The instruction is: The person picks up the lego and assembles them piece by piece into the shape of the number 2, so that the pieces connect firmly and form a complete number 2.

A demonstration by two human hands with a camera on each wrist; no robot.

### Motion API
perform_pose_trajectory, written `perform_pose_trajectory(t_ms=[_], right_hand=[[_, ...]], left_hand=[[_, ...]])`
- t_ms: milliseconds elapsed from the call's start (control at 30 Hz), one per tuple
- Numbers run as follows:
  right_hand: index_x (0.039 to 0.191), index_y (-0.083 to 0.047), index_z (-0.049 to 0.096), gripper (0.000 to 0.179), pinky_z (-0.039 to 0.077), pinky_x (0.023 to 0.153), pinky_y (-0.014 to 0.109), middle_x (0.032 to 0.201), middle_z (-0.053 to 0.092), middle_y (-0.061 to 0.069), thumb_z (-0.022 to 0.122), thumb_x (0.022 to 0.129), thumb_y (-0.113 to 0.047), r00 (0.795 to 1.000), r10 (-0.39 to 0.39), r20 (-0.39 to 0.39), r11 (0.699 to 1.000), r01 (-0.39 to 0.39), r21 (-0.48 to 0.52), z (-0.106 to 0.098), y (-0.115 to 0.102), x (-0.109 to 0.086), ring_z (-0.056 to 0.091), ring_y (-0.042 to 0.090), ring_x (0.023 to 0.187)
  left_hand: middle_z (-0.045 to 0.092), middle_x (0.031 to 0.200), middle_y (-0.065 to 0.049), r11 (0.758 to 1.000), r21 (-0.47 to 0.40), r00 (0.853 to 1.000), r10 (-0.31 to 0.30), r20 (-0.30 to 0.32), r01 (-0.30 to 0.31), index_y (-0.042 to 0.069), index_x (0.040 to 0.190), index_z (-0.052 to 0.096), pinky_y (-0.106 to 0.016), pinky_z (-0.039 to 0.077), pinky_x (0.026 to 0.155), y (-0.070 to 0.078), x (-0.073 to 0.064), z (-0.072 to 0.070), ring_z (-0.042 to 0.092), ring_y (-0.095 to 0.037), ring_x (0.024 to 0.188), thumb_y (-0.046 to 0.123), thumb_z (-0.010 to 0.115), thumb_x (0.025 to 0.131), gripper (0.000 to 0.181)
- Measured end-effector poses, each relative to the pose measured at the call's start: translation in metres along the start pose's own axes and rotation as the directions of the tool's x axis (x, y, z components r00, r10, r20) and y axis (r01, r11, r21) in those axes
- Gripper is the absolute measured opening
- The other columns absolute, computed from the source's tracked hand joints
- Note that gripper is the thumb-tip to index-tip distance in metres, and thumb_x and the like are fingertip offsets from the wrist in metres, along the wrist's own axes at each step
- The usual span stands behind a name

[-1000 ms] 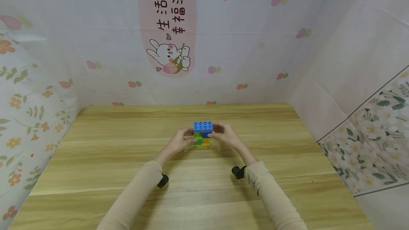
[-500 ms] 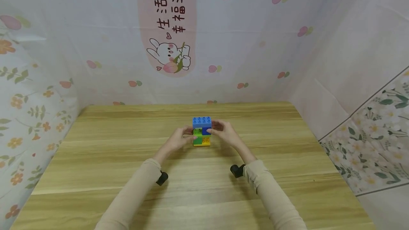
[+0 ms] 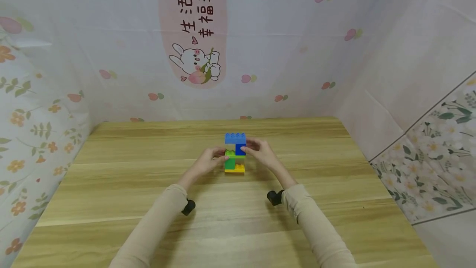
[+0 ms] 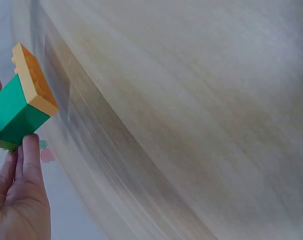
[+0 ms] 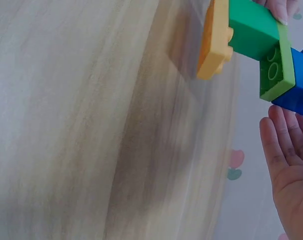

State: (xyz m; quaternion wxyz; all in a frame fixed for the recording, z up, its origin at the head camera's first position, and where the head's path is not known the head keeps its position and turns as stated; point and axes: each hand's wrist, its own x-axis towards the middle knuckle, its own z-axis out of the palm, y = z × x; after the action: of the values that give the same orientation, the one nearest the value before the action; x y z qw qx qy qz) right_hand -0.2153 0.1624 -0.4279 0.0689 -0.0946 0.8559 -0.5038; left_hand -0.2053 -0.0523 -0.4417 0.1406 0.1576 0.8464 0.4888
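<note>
A stack of toy building bricks is held up between both hands, above the wooden table. Lowest is a yellow flat brick [image 3: 235, 171], its hollow underside showing in the left wrist view. A green brick [image 3: 230, 163] stands on its left half, under a lime flat brick [image 3: 238, 156]. On the lime one's right half sits a dark blue brick [image 3: 239, 151], capped by a lighter blue flat brick [image 3: 235, 138] with studs up. My left hand [image 3: 206, 162] pinches the stack at the green and lime bricks, thumb in front. My right hand [image 3: 262, 154] pinches the dark blue brick, fingers behind.
The wooden table [image 3: 230, 218] stretches out below the hands. A printed cloth [image 3: 290, 53] hangs at the back, with more patterned cloth on both sides. A black wrist camera [image 3: 275, 197] sits on the right wrist, another [image 3: 189, 206] on the left.
The stack has tipped so its front faces the head camera more and its studded top less. Its upper end has risen in view. Both hands keep their grip.
</note>
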Motion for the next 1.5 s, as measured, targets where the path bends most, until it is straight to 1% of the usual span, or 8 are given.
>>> perform_pose_trajectory(t_ms=[233,533,767,900,967,1167,1300,1500], right_hand=[[0.126,0.002,0.051,0.049,0.049,0.093,0.039,0.122,0.057,0.02,0.059,0.089,-0.029,0.998,0.057,0.014,0.998,-0.056,-0.043,0.001,0.0,-0.001,0.057,0.031,0.109],[0.126,0.006,0.049,0.051,0.047,0.096,0.042,0.124,0.055,0.023,0.055,0.091,-0.031,0.996,0.064,0.059,0.997,-0.061,-0.053,0.005,0.005,0.001,0.055,0.033,0.112],[0.121,0.007,0.054,0.045,0.05,0.091,0.04,0.116,0.06,0.022,0.055,0.092,-0.027,0.997,0.073,0.031,0.995,-0.07,-0.074,0.011,0.004,0.003,0.059,0.031,0.106],[0.118,0.008,0.056,0.043,0.051,0.088,0.039,0.112,0.062,0.023,0.055,0.092,-0.026,0.996,0.091,0.019,0.993,-0.089,-0.075,0.014,0.002,0.004,0.061,0.031,0.103],[0.117,0.008,0.056,0.043,0.051,0.089,0.039,0.112,0.063,0.022,0.055,0.092,-0.027,0.994,0.109,0.009,0.992,-0.108,-0.07,0.016,0.002,0.004,0.061,0.03,0.103],[0.117,0.008,0.056,0.042,0.05,0.09,0.039,0.11,0.063,0.02,0.054,0.092,-0.026,0.985,0.169,0.025,0.984,-0.167,-0.057,0.022,0.004,0.005,0.061,0.028,0.1],[0.113,0.009,0.058,0.04,0.051,0.089,0.039,0.109,0.064,0.02,0.055,0.092,-0.025,0.983,0.184,0.007,0.981,-0.184,-0.062,0.025,0.004,0.006,0.061,0.029,0.101],[0.111,0.009,0.06,0.038,0.052,0.087,0.037,0.109,0.064,0.021,0.056,0.091,-0.024,0.98,0.199,-0.019,0.977,-0.2,-0.077,0.027,0.003,0.007,0.06,0.029,0.102]], left_hand=[[0.056,0.126,-0.018,1.0,0.003,1.0,-0.025,0.007,0.025,-0.002,0.126,0.051,-0.042,0.045,0.097,-0.003,-0.001,0.003,0.053,-0.03,0.115,0.026,0.054,0.092,0.044],[0.053,0.128,-0.02,0.999,0.03,1.0,-0.026,0.01,0.026,-0.005,0.127,0.049,-0.041,0.046,0.096,-0.005,-0.005,0.006,0.054,-0.031,0.114,0.024,0.051,0.094,0.045],[0.055,0.126,-0.019,0.997,0.022,0.998,-0.069,-0.003,0.069,-0.004,0.126,0.051,-0.041,0.046,0.096,-0.006,-0.003,0.008,0.054,-0.03,0.114,0.024,0.051,0.094,0.043],[0.057,0.123,-0.019,0.997,0.024,0.997,-0.076,-0.013,0.077,-0.005,0.125,0.051,-0.041,0.046,0.095,-0.008,-0.003,0.011,0.054,-0.03,0.112,0.024,0.051,0.094,0.042],[0.057,0.122,-0.018,0.996,0.023,0.996,-0.084,-0.015,0.084,-0.004,0.126,0.05,-0.04,0.047,0.095,-0.008,-0.004,0.011,0.054,-0.029,0.111,0.024,0.05,0.094,0.042],[0.058,0.116,-0.016,0.993,0.026,0.994,-0.111,-0.016,0.111,-0.002,0.126,0.05,-0.037,0.05,0.088,-0.007,-0.007,0.013,0.055,-0.025,0.105,0.024,0.049,0.095,0.041],[0.058,0.116,-0.016,0.991,0.032,0.992,-0.126,-0.014,0.126,-0.002,0.127,0.05,-0.034,0.051,0.085,-0.005,-0.008,0.014,0.055,-0.024,0.104,0.025,0.048,0.095,0.042],[0.058,0.118,-0.018,0.99,0.058,0.992,-0.124,-0.026,0.126,-0.003,0.126,0.051,-0.038,0.05,0.088,-0.003,-0.007,0.014,0.055,-0.027,0.107,0.023,0.048,0.095,0.04]])
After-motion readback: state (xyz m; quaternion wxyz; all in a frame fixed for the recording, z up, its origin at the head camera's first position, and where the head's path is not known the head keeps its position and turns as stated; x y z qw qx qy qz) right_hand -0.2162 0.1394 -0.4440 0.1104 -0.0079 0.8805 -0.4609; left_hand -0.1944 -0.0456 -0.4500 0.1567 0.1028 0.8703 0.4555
